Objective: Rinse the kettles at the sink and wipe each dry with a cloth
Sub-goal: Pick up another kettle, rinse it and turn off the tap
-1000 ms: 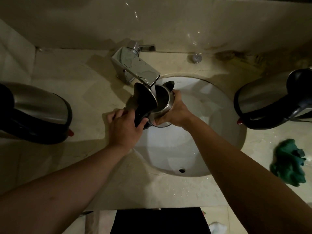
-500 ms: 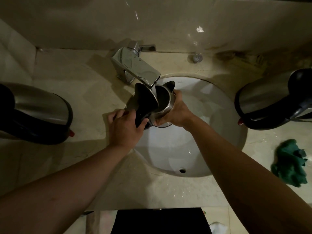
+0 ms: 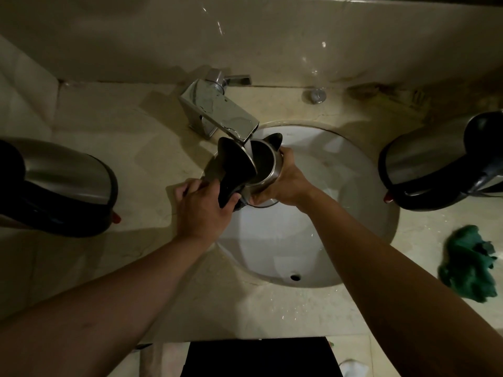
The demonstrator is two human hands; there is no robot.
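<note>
Your left hand (image 3: 202,206) grips the handle, your right hand (image 3: 283,183) clasps the steel kettle (image 3: 265,164); its mouth tips toward twelve o'clock under the faucet (image 3: 220,112).

A single wide-angle head view looks steeply down, close over a bathroom counter (image 3: 114,126). The sink (image 3: 340,186) fills the centre right, the tap (image 3: 217,110) sits just above centre, and the wall (image 3: 163,36) runs across the top. Both forearms enter from the lower corners.
</note>
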